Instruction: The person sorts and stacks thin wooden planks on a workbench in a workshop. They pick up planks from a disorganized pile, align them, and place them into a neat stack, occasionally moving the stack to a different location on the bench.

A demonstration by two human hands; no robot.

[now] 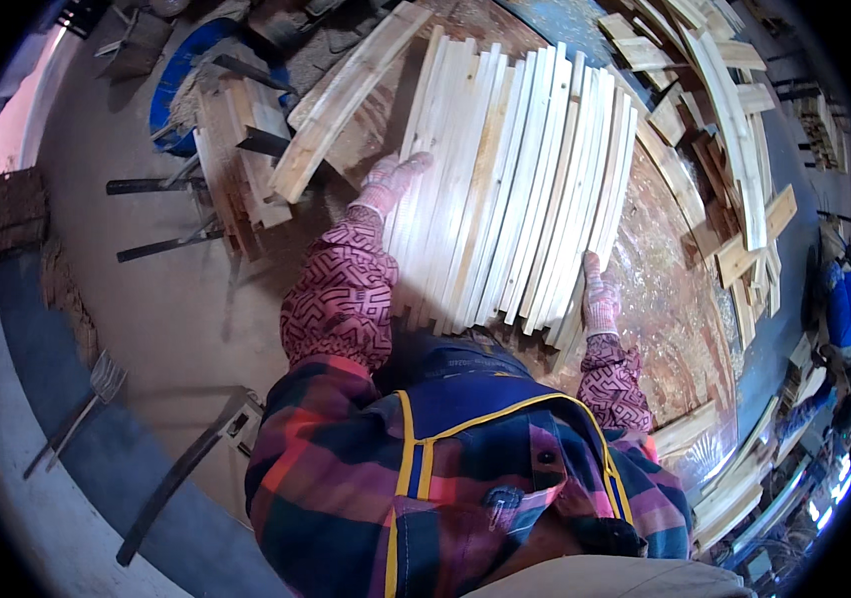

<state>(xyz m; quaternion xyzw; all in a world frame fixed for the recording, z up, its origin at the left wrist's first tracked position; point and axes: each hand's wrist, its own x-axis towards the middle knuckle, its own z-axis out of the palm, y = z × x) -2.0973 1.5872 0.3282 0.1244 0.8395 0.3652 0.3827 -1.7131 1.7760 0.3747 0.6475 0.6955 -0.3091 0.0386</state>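
Long, pale wooden strips [505,189] lie side by side on the brown, sawdust-strewn bench [680,339]. Pink-gloved left hand [393,182] at the strips' left edge, pink-gloved right hand [600,294] at their lower right: well apart, apparently bracing them; finger closure undetermined.

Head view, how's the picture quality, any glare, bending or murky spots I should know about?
In the head view, the pale wood strips are brightly lit, some nearly washed out; also in the head view, the long plank at right looks curved, likely from the fisheye lens; toward the head view's right rim, the blue clothing is small, dim and hard to make out.
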